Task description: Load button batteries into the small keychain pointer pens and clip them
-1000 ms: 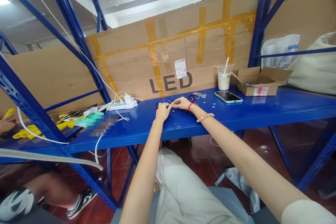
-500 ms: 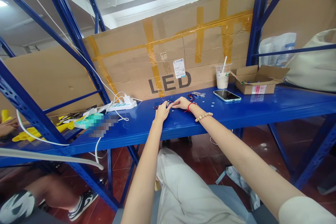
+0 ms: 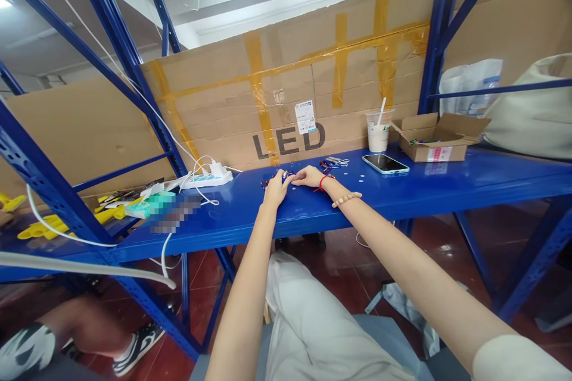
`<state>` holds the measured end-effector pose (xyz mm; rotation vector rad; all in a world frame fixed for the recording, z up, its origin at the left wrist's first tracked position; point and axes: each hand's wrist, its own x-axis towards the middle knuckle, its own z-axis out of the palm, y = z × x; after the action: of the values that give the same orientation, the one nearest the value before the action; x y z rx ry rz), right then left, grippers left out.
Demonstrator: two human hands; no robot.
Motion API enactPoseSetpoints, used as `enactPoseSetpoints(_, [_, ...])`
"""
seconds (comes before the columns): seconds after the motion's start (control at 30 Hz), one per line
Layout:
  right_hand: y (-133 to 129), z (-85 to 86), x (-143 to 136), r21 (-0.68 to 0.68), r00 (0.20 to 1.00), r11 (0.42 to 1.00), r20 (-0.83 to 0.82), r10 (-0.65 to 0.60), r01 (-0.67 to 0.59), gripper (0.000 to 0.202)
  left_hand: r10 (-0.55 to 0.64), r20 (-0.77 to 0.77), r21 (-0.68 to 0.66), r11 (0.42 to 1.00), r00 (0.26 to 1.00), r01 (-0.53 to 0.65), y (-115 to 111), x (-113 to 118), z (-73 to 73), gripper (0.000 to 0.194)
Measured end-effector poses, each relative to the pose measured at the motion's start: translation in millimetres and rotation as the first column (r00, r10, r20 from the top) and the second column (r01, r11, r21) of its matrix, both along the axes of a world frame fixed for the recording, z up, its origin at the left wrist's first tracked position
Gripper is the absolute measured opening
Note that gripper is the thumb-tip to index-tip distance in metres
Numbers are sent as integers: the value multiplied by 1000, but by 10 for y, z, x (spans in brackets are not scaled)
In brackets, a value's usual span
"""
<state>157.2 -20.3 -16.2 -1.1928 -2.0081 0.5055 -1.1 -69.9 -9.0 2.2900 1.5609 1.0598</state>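
My left hand [image 3: 276,189] and my right hand [image 3: 308,177] meet over the blue tabletop [image 3: 241,214], fingertips close together. Both have their fingers closed in a pinch. Between and behind them shows a small dark, shiny piece [image 3: 267,182], partly hidden by my left hand, too small to name. What exactly each hand pinches cannot be made out. Behind my right hand lies a little pile of thin metallic and dark pieces with white loops [image 3: 334,162]. Small pale round bits [image 3: 361,177] are scattered to the right of that hand.
To the right are a phone [image 3: 385,164], a drink cup with a straw [image 3: 378,131] and an open cardboard box [image 3: 432,146]. A white power strip [image 3: 208,177] with cables sits on the left. Cardboard [image 3: 286,83] walls the back. Another person's leg [image 3: 89,327] shows at lower left.
My hands stay together in nearly the same place, with only slight finger movement. The other person's hand at the far left has shifted and a yellow piece shows there.
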Motion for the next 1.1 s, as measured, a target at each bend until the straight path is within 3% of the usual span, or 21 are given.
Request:
enactPoseSetpoints(0.27, [48,-25,5,4,1000,1000,-11,23,-23,16,23,107,-17,1000,994,-22,44,18,-3,23])
enactPoseSetpoints(0.5, [28,-4,15,43,996,997,57,69,-71,20,25,68,11,1000,997,-25,4,11,24,24])
enactPoseSetpoints(0.73, [-28,37,-2,25,984,1000,175,-10,6,21,37,57,39,998,998,-39,46,-5,-4,24])
enactPoseSetpoints(1.1, [-68,84,-50,59,989,998,146,-4,-5,23,89,62,9,996,994,-89,74,-15,-14,25])
